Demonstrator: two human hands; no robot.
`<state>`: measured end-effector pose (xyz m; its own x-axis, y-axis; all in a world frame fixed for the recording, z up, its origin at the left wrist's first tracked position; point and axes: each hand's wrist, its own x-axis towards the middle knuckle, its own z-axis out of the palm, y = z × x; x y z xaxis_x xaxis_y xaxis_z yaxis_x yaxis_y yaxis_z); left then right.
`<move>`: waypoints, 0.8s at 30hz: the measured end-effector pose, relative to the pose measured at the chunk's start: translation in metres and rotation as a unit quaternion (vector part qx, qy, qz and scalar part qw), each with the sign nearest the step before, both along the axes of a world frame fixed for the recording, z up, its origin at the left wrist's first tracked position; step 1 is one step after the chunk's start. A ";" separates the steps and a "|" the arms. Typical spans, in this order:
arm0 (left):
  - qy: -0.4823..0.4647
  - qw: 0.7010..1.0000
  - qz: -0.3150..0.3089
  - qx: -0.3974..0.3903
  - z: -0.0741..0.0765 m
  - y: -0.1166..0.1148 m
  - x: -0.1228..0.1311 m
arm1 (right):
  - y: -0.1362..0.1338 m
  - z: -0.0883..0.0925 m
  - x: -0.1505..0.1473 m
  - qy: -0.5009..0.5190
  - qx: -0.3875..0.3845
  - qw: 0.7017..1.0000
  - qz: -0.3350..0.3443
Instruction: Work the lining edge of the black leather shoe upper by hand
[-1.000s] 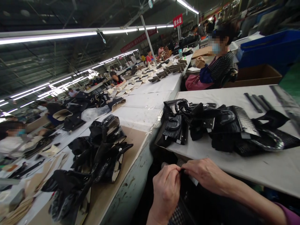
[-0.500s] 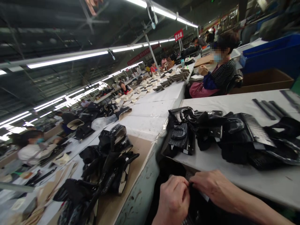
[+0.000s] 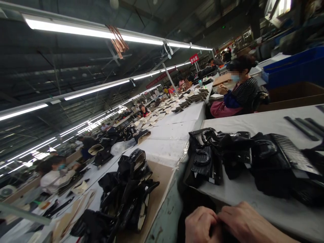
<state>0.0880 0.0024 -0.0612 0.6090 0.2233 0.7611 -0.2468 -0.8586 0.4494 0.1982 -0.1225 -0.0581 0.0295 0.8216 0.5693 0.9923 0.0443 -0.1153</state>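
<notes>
At the bottom of the head view, my left hand [image 3: 201, 223] and my right hand [image 3: 249, 221] are close together, fingers bent and pinched. Between and below them is a dark black bag piece [image 3: 227, 235], mostly hidden by the hands and the frame's lower edge. Both hands grip it, my right hand at the edge beside my left thumb. Just beyond them, on the white table to the right, lie black crocodile-textured bags [image 3: 202, 160] with handles, and a shiny ribbed black flap [image 3: 291, 153].
A heap of black bag parts [image 3: 126, 192] lies on brown board on the left bench [image 3: 174, 143]. Black strips [image 3: 301, 128] rest at the right. A masked co-worker in a striped top [image 3: 246, 87] sits beyond, beside a blue bin [image 3: 291, 71]. Another masked person [image 3: 55, 175] works at left.
My view has tilted upward, so the tables and hands appear lower in the picture. Both hands keep their pinch on the black piece, close together.
</notes>
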 end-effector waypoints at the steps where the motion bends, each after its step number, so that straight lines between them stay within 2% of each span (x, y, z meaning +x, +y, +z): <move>1: 0.007 1.000 0.002 -0.020 -0.002 0.000 -0.001 | -0.001 0.002 0.000 0.012 -0.009 1.000 0.004; 4: 0.034 0.997 -0.004 -0.069 -0.006 0.000 -0.005 | -0.005 0.005 -0.004 0.057 -0.046 0.997 0.006; 7: 0.057 0.993 -0.027 -0.099 -0.004 0.001 -0.009 | -0.009 0.003 -0.007 0.093 -0.071 0.993 0.004; 12: 0.188 0.974 -0.020 -0.128 0.019 -0.004 -0.020 | -0.016 0.002 -0.006 0.131 -0.112 0.985 0.006; 17: 0.307 0.918 0.038 -0.248 0.042 -0.030 -0.035 | -0.021 0.016 -0.003 0.204 -0.167 0.965 0.013; 19: 0.303 0.903 0.071 -0.297 0.043 -0.041 -0.040 | -0.020 0.020 -0.001 0.219 -0.183 0.958 0.014; 22: 0.247 0.882 0.117 -0.384 0.040 -0.050 -0.046 | -0.018 0.022 0.002 0.235 -0.195 0.952 0.012; 24: 0.240 0.875 0.134 -0.399 0.038 -0.050 -0.049 | -0.017 0.023 0.003 0.246 -0.198 0.949 0.013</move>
<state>0.0388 -0.0479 -0.0233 0.6600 0.7506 -0.0311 0.2971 -0.2228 0.9285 0.2015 -0.1395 -0.0353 0.1883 0.9723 0.1387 0.8128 -0.0750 -0.5777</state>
